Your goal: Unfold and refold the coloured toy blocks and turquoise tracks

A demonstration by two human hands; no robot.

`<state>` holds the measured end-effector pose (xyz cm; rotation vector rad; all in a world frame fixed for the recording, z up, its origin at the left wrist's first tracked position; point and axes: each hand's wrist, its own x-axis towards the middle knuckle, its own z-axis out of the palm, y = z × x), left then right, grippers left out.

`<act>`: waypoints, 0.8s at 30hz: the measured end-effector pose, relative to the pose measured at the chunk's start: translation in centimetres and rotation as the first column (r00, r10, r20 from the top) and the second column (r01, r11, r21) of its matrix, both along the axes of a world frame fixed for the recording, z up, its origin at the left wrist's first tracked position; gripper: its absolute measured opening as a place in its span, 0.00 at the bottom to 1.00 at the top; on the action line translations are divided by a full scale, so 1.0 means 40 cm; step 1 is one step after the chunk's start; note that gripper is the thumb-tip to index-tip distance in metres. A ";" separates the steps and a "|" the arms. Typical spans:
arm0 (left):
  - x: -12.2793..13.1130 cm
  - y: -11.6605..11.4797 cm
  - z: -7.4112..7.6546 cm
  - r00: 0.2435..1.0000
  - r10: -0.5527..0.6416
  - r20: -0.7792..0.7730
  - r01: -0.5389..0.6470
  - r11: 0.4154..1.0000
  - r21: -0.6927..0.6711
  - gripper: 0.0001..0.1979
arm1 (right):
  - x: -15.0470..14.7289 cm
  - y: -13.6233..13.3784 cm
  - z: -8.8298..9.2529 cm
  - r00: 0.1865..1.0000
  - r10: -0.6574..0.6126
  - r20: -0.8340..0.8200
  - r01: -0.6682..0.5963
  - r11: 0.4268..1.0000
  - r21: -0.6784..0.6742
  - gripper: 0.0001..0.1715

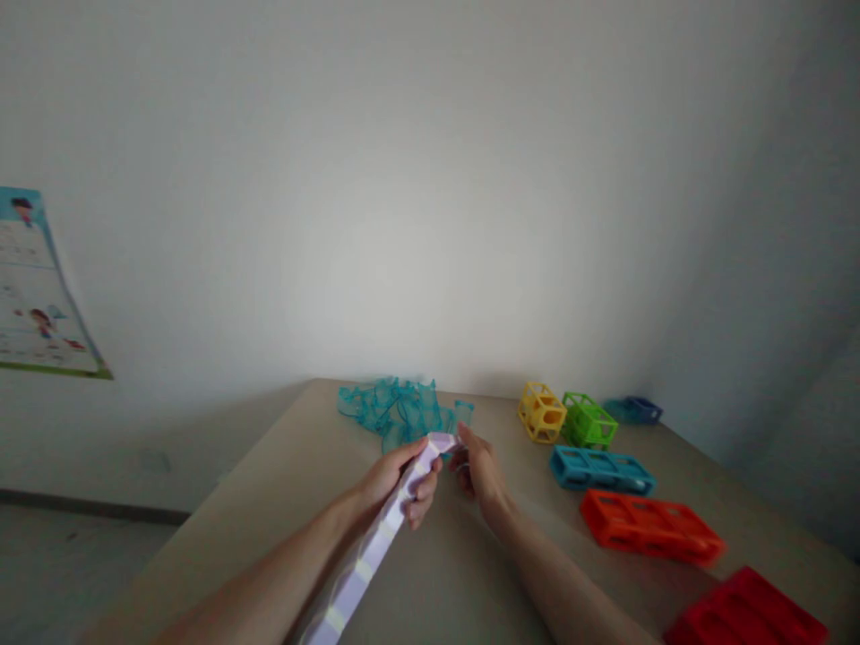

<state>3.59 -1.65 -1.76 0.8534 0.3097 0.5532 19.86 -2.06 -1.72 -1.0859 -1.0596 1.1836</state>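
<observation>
A long, narrow lilac box-like piece with pale patches [366, 566] slants from the bottom edge up to the middle of the head view. Wrapped around it near the upper end is my left hand [393, 472], thumb on top and fingers on the right side. My right hand [482, 475] is closed at the bent tip of that end, thumb and forefinger on its edge. What the curled fingers of the right hand cover is hidden. Just beyond both hands lies a loose heap of see-through teal frame pieces [396, 408].
On the right of the table [269, 502] are a yellow cube frame [541, 413], a green one [589, 422], a blue block [603, 470], an orange block [650, 527], a red block [749, 614] and dark blue pieces [643, 409]. Behind rises a wall with a poster [44, 287].
</observation>
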 end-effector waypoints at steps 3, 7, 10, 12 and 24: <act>-0.004 -0.004 0.004 1.000 -0.010 -0.019 0.010 1.000 -0.001 0.20 | -0.014 -0.002 0.002 0.994 0.031 -0.102 -0.043 0.992 -0.115 0.19; -0.007 -0.011 0.005 0.995 -0.017 -0.103 0.020 0.999 0.026 0.20 | -0.026 -0.003 0.012 0.955 0.079 -0.287 -0.099 0.994 -0.055 0.14; -0.004 -0.015 -0.003 0.988 -0.057 -0.143 0.064 0.997 0.046 0.21 | -0.024 -0.003 0.020 0.926 0.105 -0.361 -0.122 0.992 -0.025 0.13; -0.001 -0.016 -0.009 0.985 -0.099 -0.141 0.107 0.993 0.055 0.22 | -0.019 -0.004 0.023 0.903 0.106 -0.416 -0.105 0.994 0.025 0.16; -0.001 -0.002 0.006 0.987 -0.153 0.049 0.153 0.988 0.006 0.20 | -0.010 -0.002 0.031 0.796 0.197 -0.573 -0.039 0.960 0.276 0.21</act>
